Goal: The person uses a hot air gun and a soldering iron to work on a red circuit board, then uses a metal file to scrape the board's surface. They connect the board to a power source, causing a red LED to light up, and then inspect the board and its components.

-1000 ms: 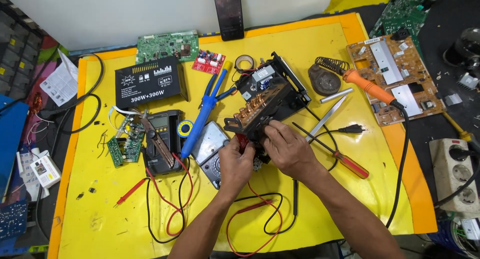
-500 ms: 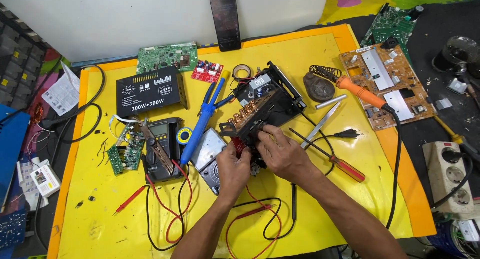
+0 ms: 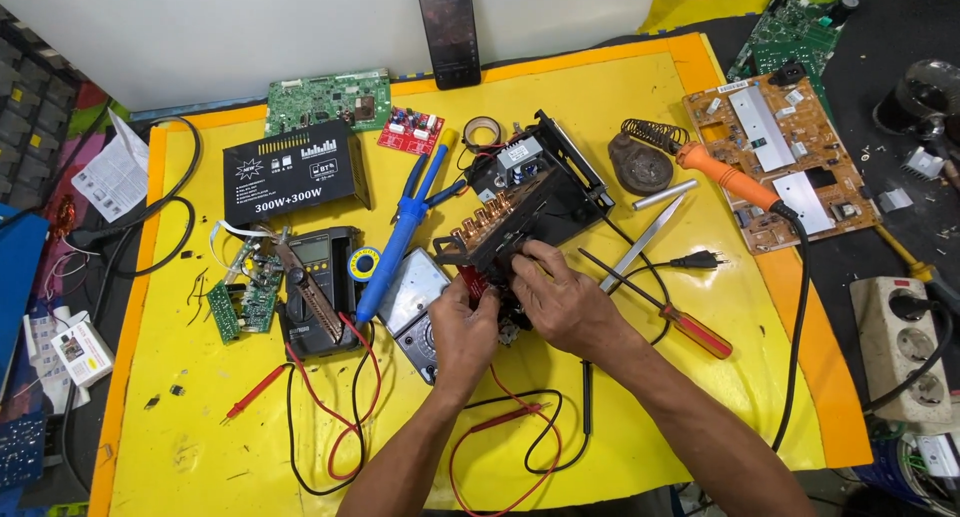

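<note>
Both forearms are bare right to the bottom edge, with no sleeve in sight. The left hand (image 3: 463, 329) and right hand (image 3: 565, 302) wear no gloves, rings, watch or wristband that I can see.

Left hand (image 3: 462, 329) and right hand (image 3: 560, 299) side by side, fingers curled, forearms converging.

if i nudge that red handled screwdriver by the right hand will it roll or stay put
The red-handled screwdriver would likely roll, given its round shaft and handle. It lies flat on the yellow mat, which looks slightly grippy, so probably not far. It looks stiff and light. The black cable close by might stop it.
</note>
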